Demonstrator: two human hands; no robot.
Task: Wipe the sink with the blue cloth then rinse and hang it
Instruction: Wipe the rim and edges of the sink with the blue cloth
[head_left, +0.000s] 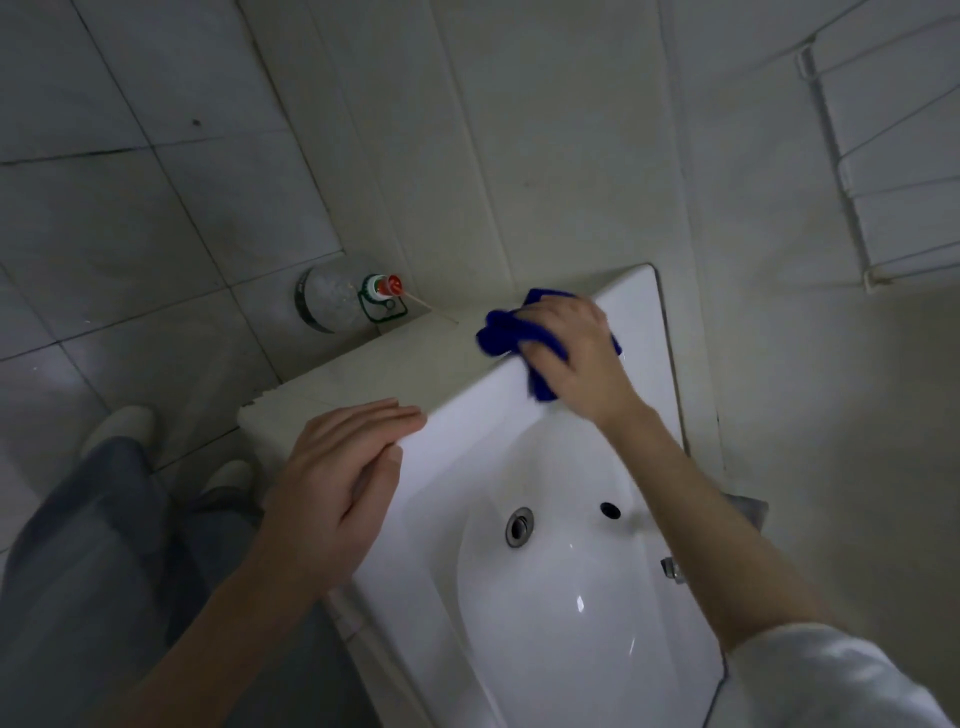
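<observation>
A white ceramic sink (457, 431) fills the lower middle of the view, with a metal drain (519, 526) and a dark overflow hole (609, 510) in its bowl. My right hand (574, 353) presses a crumpled blue cloth (501, 331) onto the sink's far left rim corner, fingers spread over it. Flat on the near left rim rests my left hand (343, 483), fingers together and nothing in it. The tap (672, 569) is mostly hidden behind my right forearm.
A clear plastic bottle (337, 299) with a red and green cap lies on the tiled floor beside the low ledge (415, 358) left of the sink. A white pipe (836, 171) runs down the tiled wall at the upper right. My legs and shoes are at the lower left.
</observation>
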